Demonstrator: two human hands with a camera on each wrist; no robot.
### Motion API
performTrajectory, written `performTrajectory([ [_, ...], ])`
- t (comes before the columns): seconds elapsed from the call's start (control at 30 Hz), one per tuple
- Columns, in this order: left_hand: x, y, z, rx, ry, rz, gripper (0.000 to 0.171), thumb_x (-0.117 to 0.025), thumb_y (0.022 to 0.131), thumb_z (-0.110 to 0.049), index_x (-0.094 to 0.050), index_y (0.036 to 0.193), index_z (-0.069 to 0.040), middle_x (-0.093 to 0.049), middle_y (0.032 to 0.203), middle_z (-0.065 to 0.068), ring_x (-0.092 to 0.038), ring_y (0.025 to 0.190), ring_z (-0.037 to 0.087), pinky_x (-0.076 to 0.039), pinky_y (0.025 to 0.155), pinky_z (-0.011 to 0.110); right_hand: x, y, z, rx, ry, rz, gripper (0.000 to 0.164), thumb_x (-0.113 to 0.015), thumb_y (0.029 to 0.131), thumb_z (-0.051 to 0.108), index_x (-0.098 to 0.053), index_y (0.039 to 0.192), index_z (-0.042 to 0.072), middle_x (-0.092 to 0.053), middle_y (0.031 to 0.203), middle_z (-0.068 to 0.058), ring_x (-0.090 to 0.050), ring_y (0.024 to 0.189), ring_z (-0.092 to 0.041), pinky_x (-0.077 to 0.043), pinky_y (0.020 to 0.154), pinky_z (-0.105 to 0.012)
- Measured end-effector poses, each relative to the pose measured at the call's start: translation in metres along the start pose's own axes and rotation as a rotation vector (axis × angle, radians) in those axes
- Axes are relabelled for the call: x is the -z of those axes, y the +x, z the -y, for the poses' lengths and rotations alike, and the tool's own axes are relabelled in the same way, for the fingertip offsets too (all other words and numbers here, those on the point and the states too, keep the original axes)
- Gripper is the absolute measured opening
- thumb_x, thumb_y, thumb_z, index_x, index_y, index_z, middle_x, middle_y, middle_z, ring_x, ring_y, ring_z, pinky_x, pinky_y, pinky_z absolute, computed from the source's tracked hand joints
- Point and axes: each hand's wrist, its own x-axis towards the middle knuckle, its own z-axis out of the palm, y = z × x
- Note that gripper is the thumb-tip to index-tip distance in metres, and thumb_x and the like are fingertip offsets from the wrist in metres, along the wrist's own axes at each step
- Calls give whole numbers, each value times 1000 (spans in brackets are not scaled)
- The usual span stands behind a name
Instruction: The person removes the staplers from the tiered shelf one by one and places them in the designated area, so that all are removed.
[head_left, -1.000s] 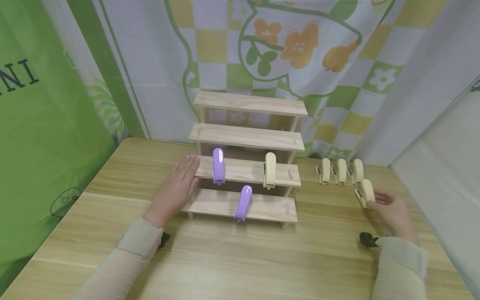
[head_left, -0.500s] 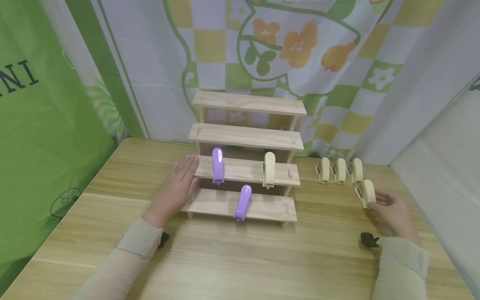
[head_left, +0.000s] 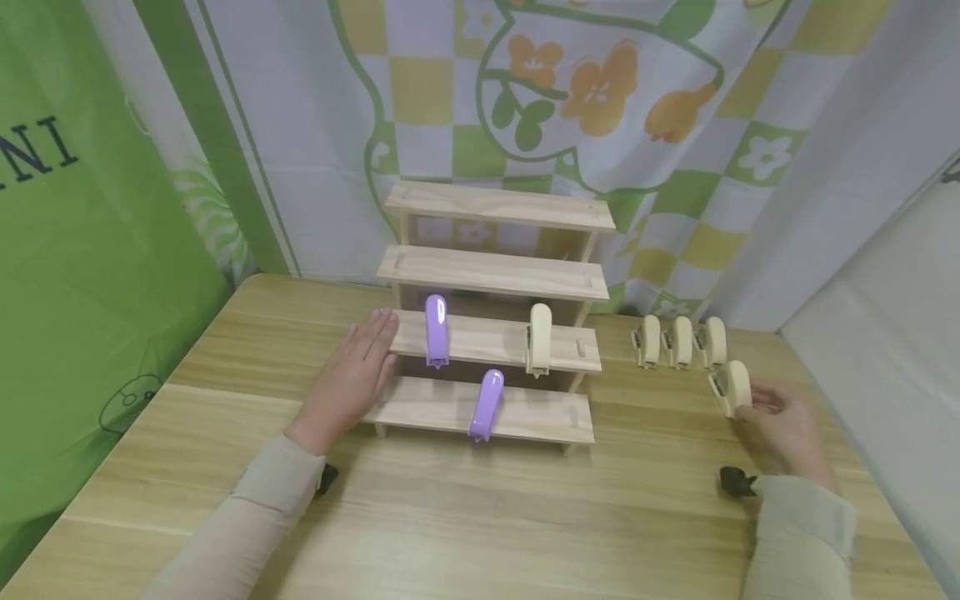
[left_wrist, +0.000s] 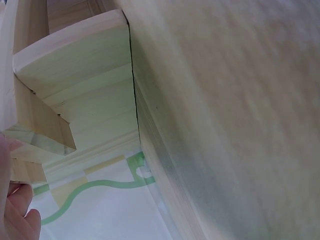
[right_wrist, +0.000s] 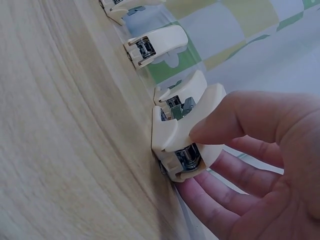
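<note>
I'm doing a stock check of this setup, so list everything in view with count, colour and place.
Rack: 1, pale wood, four shelves, mid-table
Purple staplers: 2, purple, one each on the two lower shelves
Shelved stapler: 1, cream, second shelf up, right half
Row staplers: 3, cream, table right of rack
Held stapler: 1, cream, in right hand
Table: 1, light wood, beneath all
Patterned cloth: 1, multicoloured, behind rack
Green cloth: 1, green, dark lettering, far left
White cloth: 1, whitish, far right
Sleeves: 2, beige, lower edge
Hands: 2, bare; left hand at rack's left end, right beside row
</note>
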Motion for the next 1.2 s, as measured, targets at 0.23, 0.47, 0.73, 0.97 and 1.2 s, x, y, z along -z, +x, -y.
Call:
performTrajectory([
  [0.23,2,1,-1,13,-5,14,57,-48,106,-20,-31,154,8,-31,160,26,-28,149,39,-22,124,56,3,0,7,-11,15,-2,65,-60,103,28,-35,151,-8,-47,143,-34,-56,99,-5,-54,78,-21],
  [0.47,1,2,0,9,1,13,57,-48,106,-19,-31,153,9,-31,159,27,-29,149,40,-26,122,58,3,2,20,22,81,-237,54,-58,101,25,-48,145,-4,-57,102,21,-48,88,13,-44,72,-5],
  [0.73,1,2,1,8,-5,13,57,-46,107,-20,-31,153,9,-32,159,27,-29,149,40,-25,122,58,-7,-8,65,13,146,-359,43,-61,100,25,-61,137,4,-55,93,30,-53,87,11,-44,76,-7],
  [0.97,0,2,1,26,-19,35,57,-44,108,-22,-29,154,8,-30,160,26,-27,150,40,-23,123,57,-26,-13,109,53,305,-371,29,-62,99,15,-68,125,6,-62,92,24,-59,90,6,-47,79,-6],
  [1.2,0,2,1,31,-15,45,57,-43,108,-22,-30,154,7,-30,161,26,-27,150,40,-24,122,58,-47,-25,139,118,419,-341,22,-64,98,11,-71,119,12,-68,99,15,-63,93,0,-50,80,-9],
])
